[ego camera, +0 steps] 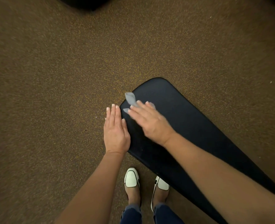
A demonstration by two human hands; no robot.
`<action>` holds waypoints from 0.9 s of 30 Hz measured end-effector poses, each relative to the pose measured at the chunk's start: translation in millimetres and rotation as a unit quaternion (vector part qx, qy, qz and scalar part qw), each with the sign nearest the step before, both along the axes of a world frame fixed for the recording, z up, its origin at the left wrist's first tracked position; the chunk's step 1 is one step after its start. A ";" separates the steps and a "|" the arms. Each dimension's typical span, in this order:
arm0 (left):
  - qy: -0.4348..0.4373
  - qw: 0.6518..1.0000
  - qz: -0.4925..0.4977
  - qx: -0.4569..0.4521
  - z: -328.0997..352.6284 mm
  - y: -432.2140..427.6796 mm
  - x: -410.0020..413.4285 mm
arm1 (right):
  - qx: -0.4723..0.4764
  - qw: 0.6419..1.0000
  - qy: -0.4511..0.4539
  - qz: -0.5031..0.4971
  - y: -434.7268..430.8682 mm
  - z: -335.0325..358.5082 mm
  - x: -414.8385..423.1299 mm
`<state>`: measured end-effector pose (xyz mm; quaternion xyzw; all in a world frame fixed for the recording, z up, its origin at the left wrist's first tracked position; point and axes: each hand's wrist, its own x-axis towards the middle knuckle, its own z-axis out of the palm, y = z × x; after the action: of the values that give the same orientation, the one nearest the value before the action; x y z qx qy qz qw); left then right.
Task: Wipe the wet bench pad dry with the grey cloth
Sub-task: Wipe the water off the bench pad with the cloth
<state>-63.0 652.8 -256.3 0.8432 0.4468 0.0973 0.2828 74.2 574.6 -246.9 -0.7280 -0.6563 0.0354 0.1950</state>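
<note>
Palm down, the right hand (149, 122) presses a small crumpled grey cloth (131, 98) onto the long dark navy padded bench pad (182, 113) near its rounded far end; the pad's length runs back under the right arm. The left hand (115, 131), flat and empty, rests at its left edge. Speckled brown floor (52, 78) surrounds.

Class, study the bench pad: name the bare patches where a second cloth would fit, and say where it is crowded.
Bare: the bench pad between the grey cloth and its rounded far end, and the strip between the right hand and the pad's right edge. Crowded: the left edge, where the left hand lies beside the right.
</note>
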 end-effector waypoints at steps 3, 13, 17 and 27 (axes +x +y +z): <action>-0.017 1.000 0.013 -0.012 0.5 -0.1 -0.7 | 0.000 0.988 -0.002 -0.154 18.3 -1.6 42.3; -0.098 0.992 0.038 -0.070 5.2 -1.5 -3.2 | 0.001 1.000 0.026 0.001 -12.8 1.2 8.0; -0.063 0.996 0.035 -0.052 3.2 0.0 -1.7 | -0.016 0.991 0.052 -0.122 9.4 4.8 1.5; 0.094 0.995 0.013 0.009 14.0 -3.5 -5.8 | -0.083 0.971 0.191 0.121 -110.3 41.4 3.1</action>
<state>-68.8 649.3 -242.3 0.8450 0.4817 0.0252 0.2307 77.3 464.2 -205.5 -0.6366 -0.6849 0.2517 0.2497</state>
